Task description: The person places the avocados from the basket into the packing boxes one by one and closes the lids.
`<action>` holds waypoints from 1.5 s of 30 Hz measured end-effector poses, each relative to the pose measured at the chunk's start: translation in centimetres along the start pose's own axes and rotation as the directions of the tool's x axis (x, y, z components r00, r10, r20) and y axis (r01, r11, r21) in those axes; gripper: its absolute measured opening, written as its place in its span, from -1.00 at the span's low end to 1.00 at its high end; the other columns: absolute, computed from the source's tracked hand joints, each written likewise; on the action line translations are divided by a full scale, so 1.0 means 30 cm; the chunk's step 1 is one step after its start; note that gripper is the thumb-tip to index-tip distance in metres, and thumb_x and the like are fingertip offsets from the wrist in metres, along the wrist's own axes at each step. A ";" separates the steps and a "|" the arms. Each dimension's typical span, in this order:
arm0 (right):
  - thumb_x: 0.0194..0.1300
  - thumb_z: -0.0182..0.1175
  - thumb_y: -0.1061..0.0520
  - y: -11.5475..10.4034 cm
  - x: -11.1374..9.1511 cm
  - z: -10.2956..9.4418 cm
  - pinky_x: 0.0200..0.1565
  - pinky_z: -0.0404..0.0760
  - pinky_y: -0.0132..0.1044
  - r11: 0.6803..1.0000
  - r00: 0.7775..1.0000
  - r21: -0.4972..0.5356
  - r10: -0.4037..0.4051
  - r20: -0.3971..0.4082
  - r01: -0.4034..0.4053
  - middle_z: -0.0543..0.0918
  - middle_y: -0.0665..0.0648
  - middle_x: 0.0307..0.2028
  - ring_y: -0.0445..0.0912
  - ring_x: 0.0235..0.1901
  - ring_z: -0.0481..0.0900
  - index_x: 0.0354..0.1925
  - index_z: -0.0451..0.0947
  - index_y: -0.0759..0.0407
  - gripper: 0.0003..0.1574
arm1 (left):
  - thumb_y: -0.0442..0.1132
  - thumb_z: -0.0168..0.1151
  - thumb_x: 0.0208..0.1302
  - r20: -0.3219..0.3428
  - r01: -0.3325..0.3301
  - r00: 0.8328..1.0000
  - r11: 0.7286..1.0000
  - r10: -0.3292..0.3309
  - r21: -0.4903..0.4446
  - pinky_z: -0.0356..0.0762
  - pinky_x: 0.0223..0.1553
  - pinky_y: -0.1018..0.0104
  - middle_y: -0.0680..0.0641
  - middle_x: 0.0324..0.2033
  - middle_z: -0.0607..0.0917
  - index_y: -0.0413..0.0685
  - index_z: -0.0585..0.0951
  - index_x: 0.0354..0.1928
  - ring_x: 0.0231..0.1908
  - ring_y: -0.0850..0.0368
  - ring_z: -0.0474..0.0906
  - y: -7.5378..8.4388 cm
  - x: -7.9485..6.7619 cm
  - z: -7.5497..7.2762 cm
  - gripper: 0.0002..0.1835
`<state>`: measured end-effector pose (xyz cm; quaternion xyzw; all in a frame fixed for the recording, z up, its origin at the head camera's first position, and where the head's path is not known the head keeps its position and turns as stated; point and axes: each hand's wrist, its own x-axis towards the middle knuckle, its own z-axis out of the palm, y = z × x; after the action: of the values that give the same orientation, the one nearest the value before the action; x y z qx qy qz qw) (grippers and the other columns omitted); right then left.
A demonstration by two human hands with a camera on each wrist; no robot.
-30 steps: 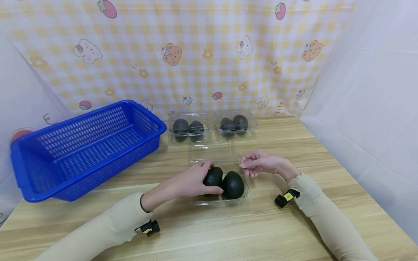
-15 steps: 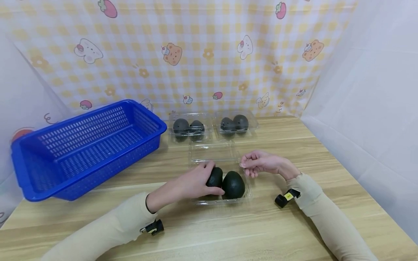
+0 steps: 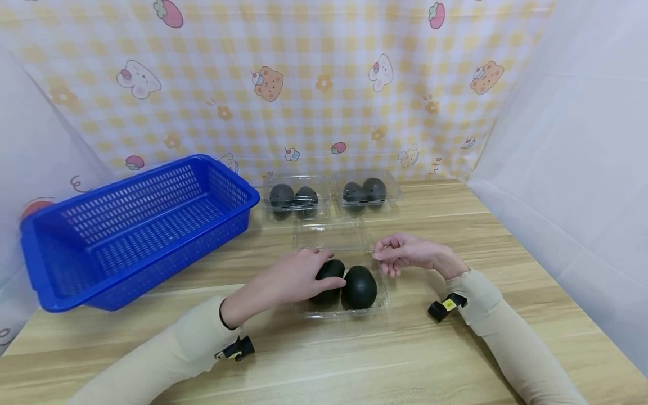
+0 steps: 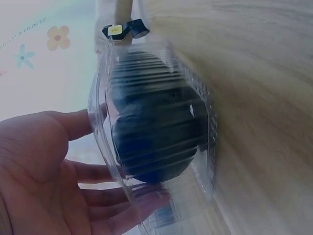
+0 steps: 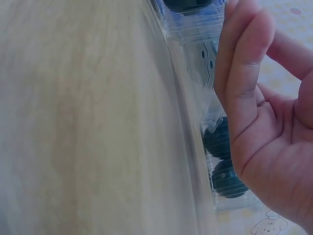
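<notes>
A clear plastic clamshell (image 3: 349,313) lies with its lid folded back on the table. Two dark green avocados (image 3: 360,288) sit side by side in its base. My left hand (image 3: 293,277) is over the left avocado (image 3: 326,286), its thumb stretched across the top. In the left wrist view the left hand's fingers (image 4: 105,196) look loose and fairly straight beside the clear wall. At the clamshell's right edge, near the hinge, my right hand (image 3: 410,251) pinches the plastic between thumb and forefinger; the exact contact is hidden in the right wrist view.
Behind stand two closed clamshells, the left one (image 3: 296,181) and the right one (image 3: 367,179), each holding two avocados. A blue perforated basket (image 3: 172,264) stands on the left. A patterned cloth (image 3: 324,112) hangs behind the wooden table (image 3: 344,365).
The left avocado has settled lower in the clamshell and the right one has shifted slightly left. My left hand's grip has loosened. My right hand has stayed at the edge.
</notes>
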<state>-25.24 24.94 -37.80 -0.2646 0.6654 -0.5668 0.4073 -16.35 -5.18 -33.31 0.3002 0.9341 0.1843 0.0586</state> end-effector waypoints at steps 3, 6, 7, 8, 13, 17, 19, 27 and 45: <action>0.55 0.06 0.15 -0.005 -0.003 0.001 -0.41 0.61 -0.43 1.000 1.000 -0.004 0.003 0.001 -0.003 0.69 0.08 -0.42 -0.17 -0.47 0.64 -0.17 0.42 0.34 -0.78 | 0.18 0.19 0.43 -0.021 0.018 1.000 0.999 -0.019 -0.048 0.58 0.09 -0.03 -0.27 0.15 0.62 -0.22 0.51 0.30 0.09 -0.14 0.61 -0.007 -0.004 -0.011 -0.33; 0.56 0.05 0.14 -0.012 -0.006 0.002 -0.40 0.62 -0.41 1.000 1.000 -0.007 0.019 -0.021 -0.020 0.69 0.10 -0.42 -0.16 -0.47 0.64 -0.13 0.42 0.37 -0.74 | 0.11 0.19 0.46 -0.051 0.035 0.998 0.995 -0.040 -0.097 0.59 0.07 -0.02 -0.27 0.13 0.62 -0.23 0.51 0.28 0.08 -0.12 0.61 -0.017 -0.006 -0.023 -0.40; 0.57 0.04 0.13 -0.015 -0.007 0.003 -0.40 0.62 -0.40 1.000 0.999 -0.009 0.028 -0.034 -0.029 0.68 0.10 -0.42 -0.15 -0.47 0.64 -0.11 0.41 0.39 -0.72 | 0.09 0.19 0.46 -0.063 0.041 0.997 0.993 -0.048 -0.106 0.60 0.05 -0.02 -0.26 0.12 0.62 -0.22 0.51 0.28 0.06 -0.11 0.61 -0.022 -0.007 -0.026 -0.42; 0.57 0.04 0.11 -0.019 -0.007 0.003 -0.40 0.62 -0.40 0.999 0.998 -0.013 0.038 -0.052 -0.039 0.68 0.11 -0.41 -0.15 -0.47 0.64 -0.09 0.40 0.40 -0.70 | 0.07 0.19 0.46 -0.076 0.049 0.995 0.992 -0.058 -0.112 0.60 0.04 -0.01 -0.26 0.13 0.60 -0.22 0.51 0.28 0.06 -0.10 0.61 -0.027 -0.008 -0.031 -0.43; 0.56 0.07 0.08 -0.025 -0.005 0.001 -0.40 0.62 -0.38 0.997 0.984 -0.029 0.066 -0.167 -0.072 0.68 0.15 -0.41 -0.13 -0.47 0.63 0.03 0.38 0.43 -0.61 | 0.04 0.23 0.45 -0.140 0.095 0.984 0.986 -0.114 -0.136 0.63 -0.07 0.02 -0.25 0.05 0.60 -0.21 0.49 0.29 -0.02 -0.08 0.59 -0.064 -0.013 -0.052 -0.43; 0.57 0.05 0.09 -0.022 -0.001 -0.001 -0.39 0.63 -0.39 0.997 0.975 -0.031 0.059 -0.215 -0.067 0.68 0.16 -0.40 -0.14 -0.45 0.63 0.10 0.38 0.44 -0.59 | 0.02 0.25 0.42 -0.184 0.156 0.965 0.975 -0.184 -0.158 0.62 -0.15 0.03 -0.23 -0.07 0.62 -0.26 0.44 0.30 -0.12 -0.08 0.59 -0.110 -0.016 -0.067 -0.40; 0.57 0.05 0.08 -0.023 0.001 0.002 -0.39 0.64 -0.38 0.998 0.973 -0.026 0.052 -0.225 -0.060 0.68 0.16 -0.39 -0.14 -0.44 0.64 0.15 0.35 0.46 -0.55 | 0.02 0.26 0.42 -0.202 0.185 0.955 0.968 -0.218 -0.167 0.61 -0.19 0.05 -0.21 -0.13 0.62 -0.30 0.43 0.30 -0.18 -0.07 0.59 -0.136 -0.016 -0.075 -0.38; 0.55 0.07 0.06 -0.022 0.009 0.011 -0.39 0.65 -0.37 0.999 0.966 -0.019 0.044 -0.254 -0.051 0.66 0.19 -0.37 -0.13 -0.45 0.63 0.24 0.24 0.50 -0.42 | 0.05 0.18 0.46 -0.109 0.255 0.950 0.928 -0.293 -0.273 0.61 -0.18 0.06 -0.16 -0.30 0.67 -0.48 0.40 0.25 -0.31 0.01 0.61 -0.238 -0.014 -0.093 -0.32; 0.51 0.11 0.20 -0.017 0.018 0.018 -0.41 0.63 -0.39 0.999 0.968 0.043 0.009 -0.252 0.002 0.65 0.14 -0.42 -0.14 -0.47 0.63 0.09 0.32 0.36 -0.68 | -0.22 0.22 0.46 0.062 0.217 0.969 0.707 -0.238 -0.673 0.68 -0.38 0.26 -0.17 -0.40 0.71 -0.48 0.47 0.10 -0.50 0.14 0.64 -0.286 -0.003 -0.036 -0.59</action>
<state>-25.11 24.10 -37.45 -0.1807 0.7000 -0.6091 0.3260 -21.15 -12.02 -35.58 0.1383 0.8339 0.5059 0.1718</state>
